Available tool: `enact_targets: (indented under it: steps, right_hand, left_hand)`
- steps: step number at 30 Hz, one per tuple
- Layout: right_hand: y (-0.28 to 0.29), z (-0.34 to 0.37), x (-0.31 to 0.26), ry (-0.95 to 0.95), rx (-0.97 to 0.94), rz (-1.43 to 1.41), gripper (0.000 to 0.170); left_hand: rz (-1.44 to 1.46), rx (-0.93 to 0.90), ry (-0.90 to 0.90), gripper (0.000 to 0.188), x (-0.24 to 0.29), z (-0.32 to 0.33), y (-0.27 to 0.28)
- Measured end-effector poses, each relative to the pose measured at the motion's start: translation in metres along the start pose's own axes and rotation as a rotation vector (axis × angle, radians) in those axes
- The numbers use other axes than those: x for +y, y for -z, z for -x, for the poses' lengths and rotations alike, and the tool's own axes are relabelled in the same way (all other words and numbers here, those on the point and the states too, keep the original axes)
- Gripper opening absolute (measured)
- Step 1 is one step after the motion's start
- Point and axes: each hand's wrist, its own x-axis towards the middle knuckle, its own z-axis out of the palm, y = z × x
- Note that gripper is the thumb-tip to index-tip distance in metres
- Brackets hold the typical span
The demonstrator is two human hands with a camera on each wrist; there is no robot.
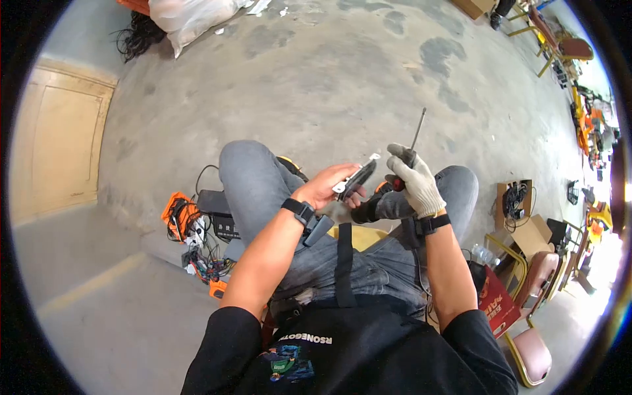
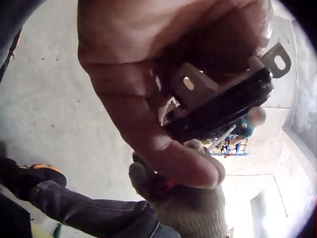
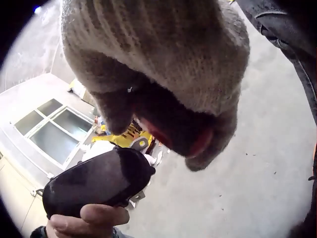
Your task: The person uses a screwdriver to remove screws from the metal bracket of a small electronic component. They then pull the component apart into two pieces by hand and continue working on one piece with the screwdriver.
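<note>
A dark oval part with metal mounting tabs (image 1: 361,176) is gripped in the bare left hand (image 1: 324,186) above the lap. In the left wrist view, the left hand (image 2: 143,84) curls round the part (image 2: 223,105), with two slotted tabs showing. The part's smooth dark face (image 3: 99,181) shows in the right wrist view. The gloved right hand (image 1: 419,182) holds a screwdriver (image 1: 419,128) by its red and black handle, its shaft pointing up and away from the part. In the right wrist view the gloved hand (image 3: 163,64) is curled round that handle (image 3: 171,121).
Orange tools and tangled cables (image 1: 197,243) lie on the floor left of the legs. To the right are a cardboard box with cables (image 1: 515,201), a red bag (image 1: 498,304) and chairs (image 1: 536,283). A white sack (image 1: 191,20) stands at the far left.
</note>
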Motion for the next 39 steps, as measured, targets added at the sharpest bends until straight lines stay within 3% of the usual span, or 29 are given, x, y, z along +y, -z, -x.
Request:
enact_targets:
  steps: [2, 5, 14, 19, 24, 26, 28, 31, 34, 39]
  right_hand:
    - [0.000, 0.002, -0.004, 0.004, -0.047, 0.040, 0.049]
    - [0.006, 0.003, -0.002, -0.057, -0.263, 0.001, 0.048]
    - [-0.002, 0.010, -0.017, -0.044, -0.314, 0.134, 0.044]
    - [-0.005, 0.012, -0.015, -0.030, -0.284, 0.101, 0.040]
    - [-0.003, 0.013, -0.011, -0.052, -0.174, -0.087, 0.032]
    - [-0.002, 0.010, -0.005, -0.040, -0.101, -0.143, 0.029]
    - [-0.004, 0.010, -0.002, -0.028, -0.027, -0.197, 0.027]
    - [-0.015, 0.010, 0.003, -0.078, 0.100, -0.387, 0.019]
    - [-0.022, 0.014, 0.010, -0.138, 0.018, -0.441, 0.019]
    - [-0.042, 0.025, 0.027, -0.216, -0.113, -0.487, 0.018]
  left_hand:
    - [0.024, -0.097, 0.006, 0.041, -0.002, -0.001, 0.005]
    - [0.072, -0.181, 0.007, 0.045, -0.002, 0.000, 0.007]
    - [0.168, -0.382, -0.072, 0.049, -0.001, 0.003, 0.014]
    - [0.120, -0.252, 0.003, 0.063, 0.002, 0.006, 0.010]
    - [0.143, -0.156, -0.053, 0.079, 0.013, 0.006, 0.013]
    - [0.176, 0.256, -0.203, 0.082, 0.015, 0.006, 0.008]
    - [0.202, 0.230, -0.269, 0.082, 0.018, 0.007, 0.008]
    - [0.085, 0.178, -0.333, 0.064, 0.020, 0.008, 0.002]
    - [-0.043, 0.114, -0.342, 0.060, 0.015, 0.004, -0.008]
    - [0.252, 0.054, -0.494, 0.047, 0.018, 0.005, -0.018]
